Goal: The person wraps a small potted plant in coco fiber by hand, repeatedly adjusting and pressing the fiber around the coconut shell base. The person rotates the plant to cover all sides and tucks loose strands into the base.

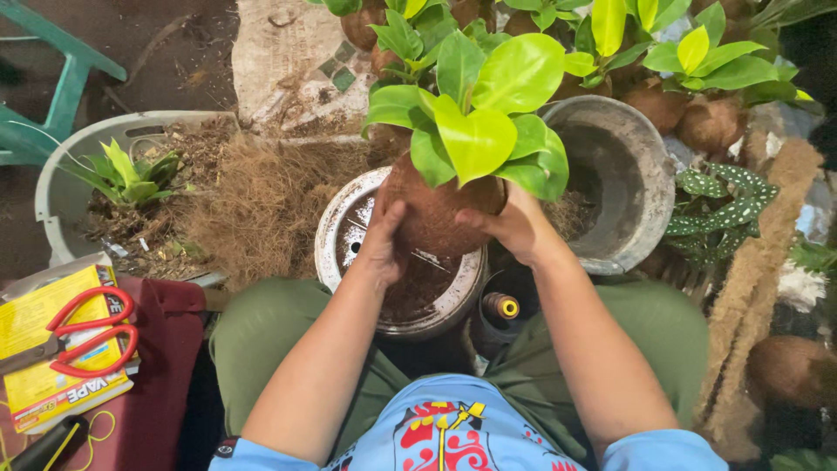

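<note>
**Two hands cupping a fibre-wrapped plant ball over a bucket**

Both hands were closed around a round brown ball of coconut fibre [433, 209] that held the roots of a small plant with broad yellow-green leaves [478, 131]. The left hand [384, 240] pressed flat against the ball's left side, fingers curved up around it. The right hand [516, 225] cupped the right side, thumb across the front. Each grip was wrapped snugly on the ball, neither hand free.

The ball was held just above a round metal bucket [349, 218] with dark soil inside, which sat between the person's knees. The ball looked soft and crumbly rather than stiff, probably fairly light but liable to shed fibre or lose its shape if squeezed hard. The safest hold seemed to be low on both sides, as here, keeping clear of the stems and leaves, which looked easily bruised.

Just beside the bucket, to the right, stood a larger grey tub [645, 174]. A small dark bottle with a yellow cap [503, 306] stood near the person's lap. A heap of loose brown fibre [261, 201] lay to the left, near a grey basin [52, 201] holding another small plant. Red-handled scissors [87, 336] rested on a yellow packet [35, 388] at far left. More fibre-wrapped plants [697, 122] crowded the background.
</note>
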